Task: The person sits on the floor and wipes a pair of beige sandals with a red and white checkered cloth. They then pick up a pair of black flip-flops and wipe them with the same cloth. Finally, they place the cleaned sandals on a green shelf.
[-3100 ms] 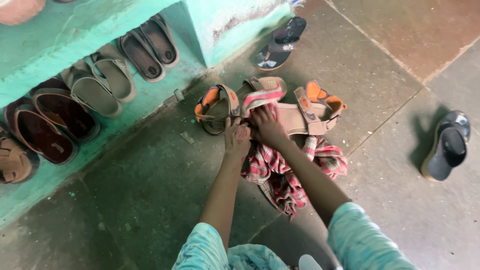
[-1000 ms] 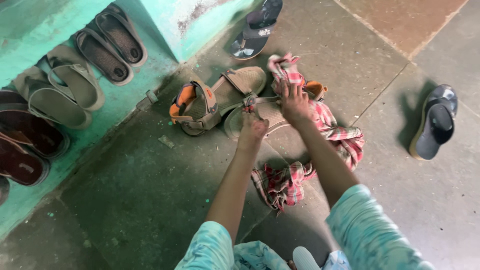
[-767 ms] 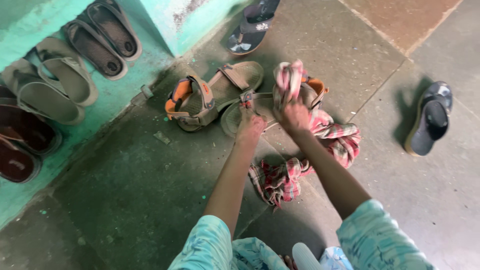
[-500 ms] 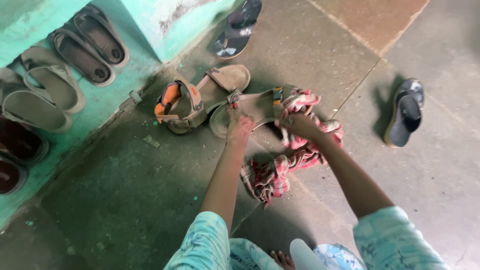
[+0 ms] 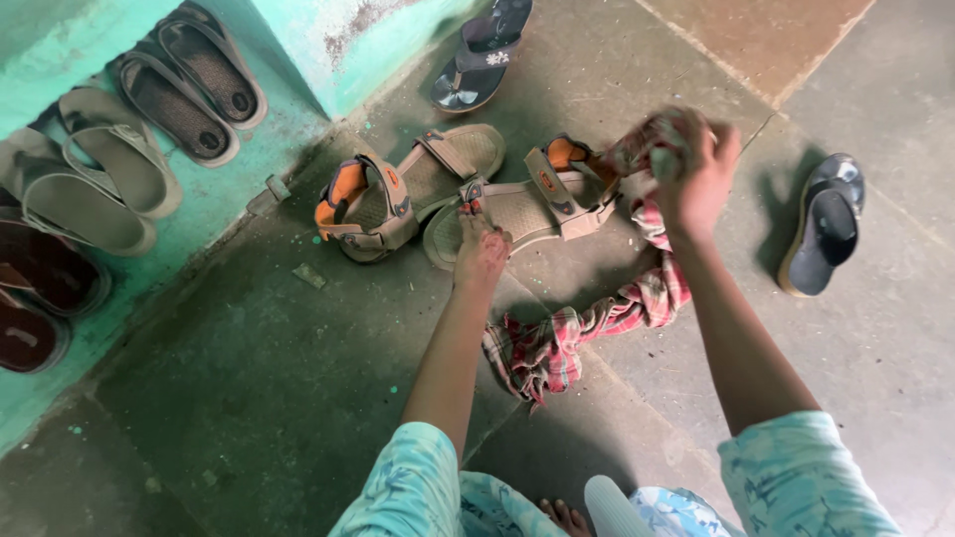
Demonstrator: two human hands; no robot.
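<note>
We press our left hand (image 5: 480, 254) down on the toe of the tan sandal (image 5: 517, 204) on the floor (image 5: 298, 398), pinning it steady, while our right hand (image 5: 696, 174) clutches the bunched checked cloth (image 5: 587, 328) just past its heel.

Left hand (image 5: 480, 257) pins tan sandal (image 5: 517, 204); right hand (image 5: 696, 179) grips checked cloth (image 5: 597, 323).
</note>
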